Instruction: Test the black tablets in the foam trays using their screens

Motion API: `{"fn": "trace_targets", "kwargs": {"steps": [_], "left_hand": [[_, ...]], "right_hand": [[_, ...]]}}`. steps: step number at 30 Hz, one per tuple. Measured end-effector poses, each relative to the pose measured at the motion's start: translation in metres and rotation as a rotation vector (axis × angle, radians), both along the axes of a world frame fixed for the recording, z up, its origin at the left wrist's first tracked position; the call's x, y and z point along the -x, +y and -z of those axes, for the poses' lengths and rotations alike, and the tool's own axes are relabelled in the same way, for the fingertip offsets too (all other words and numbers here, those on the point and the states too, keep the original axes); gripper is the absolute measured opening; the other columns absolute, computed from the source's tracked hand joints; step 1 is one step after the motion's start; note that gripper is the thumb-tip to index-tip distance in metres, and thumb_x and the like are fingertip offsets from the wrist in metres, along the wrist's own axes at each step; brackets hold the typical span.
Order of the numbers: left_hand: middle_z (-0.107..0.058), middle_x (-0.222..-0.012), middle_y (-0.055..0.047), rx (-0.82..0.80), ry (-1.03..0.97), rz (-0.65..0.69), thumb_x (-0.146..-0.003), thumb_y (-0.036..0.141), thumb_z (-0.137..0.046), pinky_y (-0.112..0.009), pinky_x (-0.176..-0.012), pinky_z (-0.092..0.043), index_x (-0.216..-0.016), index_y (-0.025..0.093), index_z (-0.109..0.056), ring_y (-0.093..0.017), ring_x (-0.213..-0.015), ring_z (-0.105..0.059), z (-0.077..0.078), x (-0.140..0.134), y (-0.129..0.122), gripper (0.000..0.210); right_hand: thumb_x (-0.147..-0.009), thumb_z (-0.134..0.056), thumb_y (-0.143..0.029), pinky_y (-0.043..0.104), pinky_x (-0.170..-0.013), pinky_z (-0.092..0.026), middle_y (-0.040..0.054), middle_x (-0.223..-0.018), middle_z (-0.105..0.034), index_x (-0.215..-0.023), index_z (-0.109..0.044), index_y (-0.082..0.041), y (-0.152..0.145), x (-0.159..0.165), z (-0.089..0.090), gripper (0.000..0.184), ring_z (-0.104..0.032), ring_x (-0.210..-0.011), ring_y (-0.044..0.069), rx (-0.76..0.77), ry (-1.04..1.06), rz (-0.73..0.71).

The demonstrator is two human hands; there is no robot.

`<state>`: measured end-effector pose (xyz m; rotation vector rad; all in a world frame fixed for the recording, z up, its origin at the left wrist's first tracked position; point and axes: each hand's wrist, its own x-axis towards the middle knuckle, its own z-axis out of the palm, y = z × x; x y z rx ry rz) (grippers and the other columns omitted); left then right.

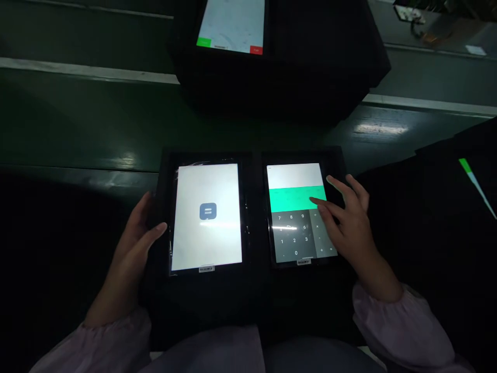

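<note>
Two tablets lie side by side in a black tray (257,207). A blue icon with two white bars shows on the white screen of the left tablet (186,243). On the right tablet (295,178), a calculator keypad is lit below a bright green band. My left hand (134,246) grips the tray's left side, thumb over the top edge and fingers partly hidden along the side. Over the right tablet's right edge is my right hand (351,223), fingers apart and holding nothing. Its index fingertip is at the green band; contact is hard to tell.
Beyond the tray, another tablet (233,23) with green and red corner blocks lies on a stack of black trays (279,83). More black trays (442,176) stand at the right, with a sliver of lit screen (476,184). A dark green surface (97,114) runs behind.
</note>
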<state>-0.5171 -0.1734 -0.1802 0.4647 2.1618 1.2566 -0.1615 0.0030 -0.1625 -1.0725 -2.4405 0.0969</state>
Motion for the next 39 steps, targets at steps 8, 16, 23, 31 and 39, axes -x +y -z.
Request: {"fn": "trace_targets", "kwargs": {"steps": [8,16,23,31,39], "left_hand": [[-0.075,-0.135,-0.005,-0.078,0.041,-0.239,-0.075,0.021,-0.065,-0.052,-0.116,-0.053,-0.129,0.022,-0.072,-0.031,-0.135,-0.065,-0.011,-0.014,0.026,0.055],[-0.079,-0.125,-0.005,-0.098,0.142,-0.211,-0.069,0.030,-0.071,-0.051,-0.110,-0.057,-0.113,0.022,-0.076,-0.032,-0.126,-0.069,-0.003,-0.008,0.023,0.045],[-0.079,-0.120,-0.005,-0.048,0.118,-0.265,-0.070,0.024,-0.069,-0.051,-0.110,-0.057,-0.106,0.021,-0.073,-0.031,-0.123,-0.070,-0.009,-0.013,0.031,0.037],[-0.079,-0.119,-0.007,0.001,0.110,-0.292,-0.066,0.025,-0.065,-0.052,-0.110,-0.057,-0.101,0.020,-0.073,-0.032,-0.124,-0.068,-0.018,-0.016,0.036,0.037],[-0.079,-0.119,-0.004,0.003,0.198,-0.208,-0.068,0.036,-0.067,-0.050,-0.107,-0.059,-0.106,0.023,-0.076,-0.032,-0.125,-0.067,-0.009,-0.011,0.027,0.042]], "right_hand": [[-0.107,-0.051,-0.031,0.068,-0.117,-0.047,0.0066,-0.150,-0.061,-0.110,-0.082,-0.027,0.002,-0.001,0.012,0.031,-0.037,-0.153,0.037,-0.038,0.066,0.083],[-0.105,-0.053,-0.024,0.070,-0.119,-0.044,0.0058,-0.149,-0.062,-0.116,-0.080,-0.029,0.002,-0.001,0.005,0.029,-0.035,-0.156,0.038,-0.007,0.078,0.072],[-0.097,-0.060,-0.017,0.061,-0.113,-0.053,0.0061,-0.144,-0.067,-0.100,-0.082,-0.027,-0.024,0.019,-0.006,0.025,-0.041,-0.154,0.037,-0.021,0.058,-0.178],[-0.104,-0.053,-0.024,0.072,-0.123,-0.037,0.0037,-0.154,-0.060,-0.116,-0.078,-0.032,-0.039,0.036,0.002,0.028,-0.024,-0.163,0.037,0.039,-0.044,-0.146],[-0.105,-0.055,-0.026,0.069,-0.116,-0.047,0.0080,-0.150,-0.062,-0.105,-0.081,-0.028,-0.007,0.006,-0.002,0.026,-0.031,-0.158,0.041,-0.047,0.050,0.151]]}}
